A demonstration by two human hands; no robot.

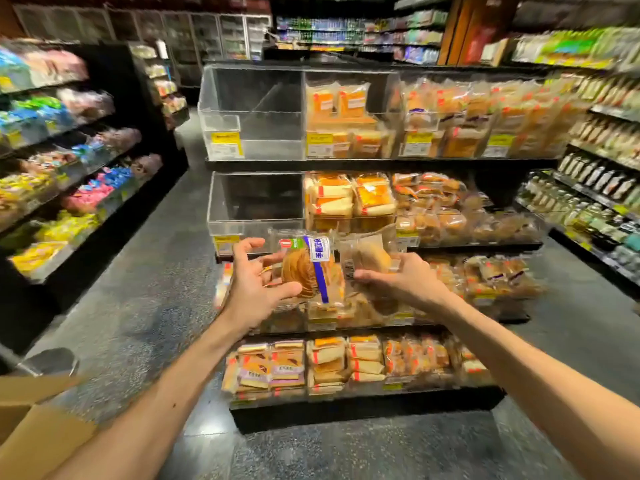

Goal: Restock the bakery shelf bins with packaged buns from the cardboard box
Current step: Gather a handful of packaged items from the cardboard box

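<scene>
The left hand [256, 282], fingers spread wide, pinched a striped bun packet [309, 271] between thumb and forefinger. At its 3 o'clock the right hand [398, 279] curled around a second bun packet [371, 257]. Both hung before the shelf [346, 164]. The cardboard box [34, 431] sat at 7 o'clock, an empty bin [256, 199] at 11.

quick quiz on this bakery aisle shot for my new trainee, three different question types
1. True or false: the top-left bin shows no packs inside.
2. The long stripe on the bun pack by the left hand is: a) red b) blue c) yellow
3. Fill in: the cardboard box sits at the bottom ___ of the view.
Key: 1 true; 2 b; 3 left
</scene>
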